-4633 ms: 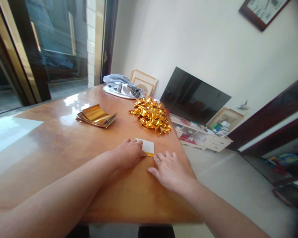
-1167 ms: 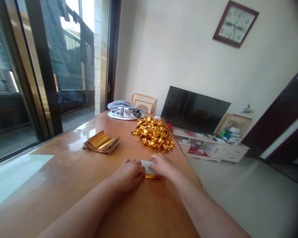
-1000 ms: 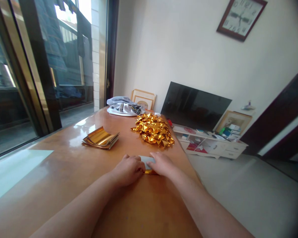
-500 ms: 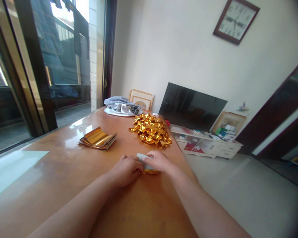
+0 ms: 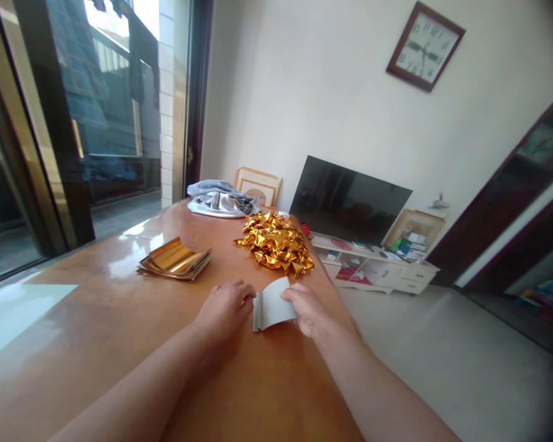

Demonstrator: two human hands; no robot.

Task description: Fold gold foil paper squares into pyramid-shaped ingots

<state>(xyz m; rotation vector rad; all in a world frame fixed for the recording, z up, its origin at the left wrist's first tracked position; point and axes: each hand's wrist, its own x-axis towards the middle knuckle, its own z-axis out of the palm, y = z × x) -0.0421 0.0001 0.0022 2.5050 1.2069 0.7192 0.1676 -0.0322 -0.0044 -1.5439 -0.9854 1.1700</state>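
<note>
Head view: right hand (image 5: 308, 312) has its fingers on the right edge of a curled white-backed foil sheet (image 5: 273, 304), apparently steadying it against its curl; whether it grips or only presses cannot be told. Left hand (image 5: 224, 305) rests loosely curled on the table (image 5: 267, 387), just beside the sheet, apparently holding nothing. The sheet lies between both hands. Farther along stand a stack of gold foil sheets (image 5: 174, 260) and a heap of crumpled gold foil (image 5: 274, 244), both within easy reach.
</note>
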